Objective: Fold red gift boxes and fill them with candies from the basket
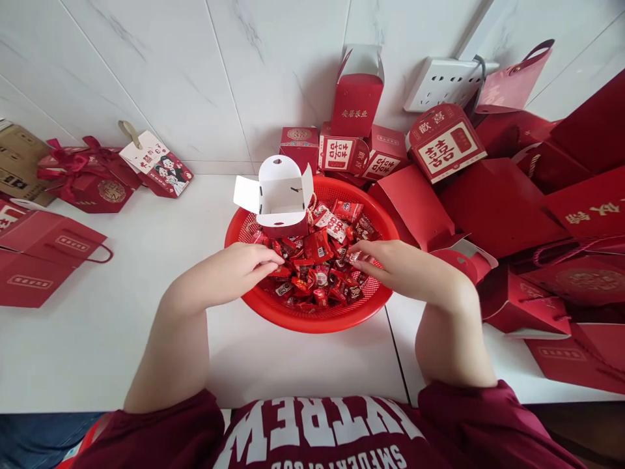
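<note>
A red plastic basket [312, 322] full of wrapped candies [319, 277] sits on the counter in front of me. My left hand [249, 264] reaches over its left rim, fingers stretched toward the candies and thumb a little apart, with nothing visible in it. From the right side, my right hand [383, 259] dips into the pile, its fingers and thumb closed around a small red-and-white wrapped candy [353, 257]. At the back left of the basket stands a candy box [283, 225], its white inner flaps spread and its top uncovered.
Red gift boxes [358, 104] are stacked behind the basket, with many more [498, 202] heaped on the right. A ribboned box [105, 185], a small printed box [163, 169] and red bags [46, 260] stand on the left. A power strip [442, 81] is against the tiled wall.
</note>
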Motion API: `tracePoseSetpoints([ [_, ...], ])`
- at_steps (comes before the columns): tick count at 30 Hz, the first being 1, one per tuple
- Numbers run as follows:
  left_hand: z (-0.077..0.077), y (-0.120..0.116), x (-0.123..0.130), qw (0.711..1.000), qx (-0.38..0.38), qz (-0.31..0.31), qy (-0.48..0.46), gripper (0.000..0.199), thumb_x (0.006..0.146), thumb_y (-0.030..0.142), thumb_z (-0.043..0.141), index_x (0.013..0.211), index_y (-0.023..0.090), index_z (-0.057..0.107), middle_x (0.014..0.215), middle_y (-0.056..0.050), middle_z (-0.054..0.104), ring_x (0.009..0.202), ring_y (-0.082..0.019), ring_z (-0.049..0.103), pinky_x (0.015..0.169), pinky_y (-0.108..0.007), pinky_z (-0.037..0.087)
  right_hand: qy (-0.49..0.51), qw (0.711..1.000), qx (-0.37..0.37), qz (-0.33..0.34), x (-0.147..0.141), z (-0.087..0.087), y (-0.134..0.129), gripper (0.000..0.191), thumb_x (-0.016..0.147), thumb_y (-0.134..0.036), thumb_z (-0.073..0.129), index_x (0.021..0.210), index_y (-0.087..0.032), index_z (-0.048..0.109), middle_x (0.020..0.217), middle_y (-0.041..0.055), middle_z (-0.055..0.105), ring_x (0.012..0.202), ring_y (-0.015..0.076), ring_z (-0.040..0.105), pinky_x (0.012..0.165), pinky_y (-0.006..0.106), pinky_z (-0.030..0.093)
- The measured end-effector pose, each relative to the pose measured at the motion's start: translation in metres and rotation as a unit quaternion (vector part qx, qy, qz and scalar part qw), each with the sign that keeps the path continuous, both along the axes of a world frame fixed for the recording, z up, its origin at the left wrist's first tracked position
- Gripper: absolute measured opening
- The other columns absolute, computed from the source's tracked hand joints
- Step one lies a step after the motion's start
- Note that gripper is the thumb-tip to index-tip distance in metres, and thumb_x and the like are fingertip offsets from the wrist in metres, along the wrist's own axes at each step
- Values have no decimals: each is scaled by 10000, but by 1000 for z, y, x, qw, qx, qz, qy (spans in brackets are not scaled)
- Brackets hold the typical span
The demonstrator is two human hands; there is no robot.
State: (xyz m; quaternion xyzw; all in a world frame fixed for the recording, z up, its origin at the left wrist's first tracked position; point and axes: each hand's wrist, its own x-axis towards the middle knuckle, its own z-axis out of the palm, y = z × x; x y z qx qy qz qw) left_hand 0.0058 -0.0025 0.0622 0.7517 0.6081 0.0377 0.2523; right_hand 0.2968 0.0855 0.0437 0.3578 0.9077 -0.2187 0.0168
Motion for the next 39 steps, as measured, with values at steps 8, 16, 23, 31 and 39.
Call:
tracePoseSetpoints([
  [8, -38, 27, 6, 978, -23, 20, 207, 292, 873, 186, 380, 1032, 173, 624, 881, -126, 724, 794, -287, 680, 710, -375, 476, 11, 997, -35, 63, -10, 2, -14, 260, 1010, -346, 446, 1155, -242, 635, 954, 71, 723, 853, 235, 696, 738, 323, 512],
  [16, -38, 31, -1, 985, -105, -34, 131, 326, 860, 205, 419, 1052, 235, 680, 1040, -64, 736, 867, -227, 678, 713, -305, 484, -7, 999, 10, 43, -5, -2, -6, 283, 1021, -334, 413, 1162, -209, 625, 984, 97, 728, 889, 255, 706, 761, 335, 509],
  [23, -28, 25, -1, 990, -125, -54, 36, 438, 842, 420, 576, 1241, 242, 613, 1275, -64, 645, 1100, -251, 619, 892, -320, 470, -14, 999, -5, 47, -9, 0, -7, 286, 1031, -332, 397, 1171, -208, 614, 975, 98, 726, 887, 253, 705, 758, 328, 503],
  [31, -34, 20, 14, 987, -118, -7, 105, 449, 722, 274, 632, 1160, 216, 548, 1213, -88, 630, 1003, -268, 634, 731, -333, 501, -16, 997, 28, 71, -7, -2, -6, 257, 1016, -281, 434, 1168, -173, 612, 1052, 114, 721, 899, 250, 708, 724, 323, 505],
  [39, -12, 15, -12, 988, -29, 115, -101, 319, 884, 346, 562, 1191, 262, 579, 1187, -57, 668, 855, -199, 712, 723, -319, 559, 5, 998, 12, 64, -6, -6, -5, 273, 1033, -296, 403, 1164, -169, 607, 1032, 106, 725, 864, 240, 702, 693, 326, 488],
])
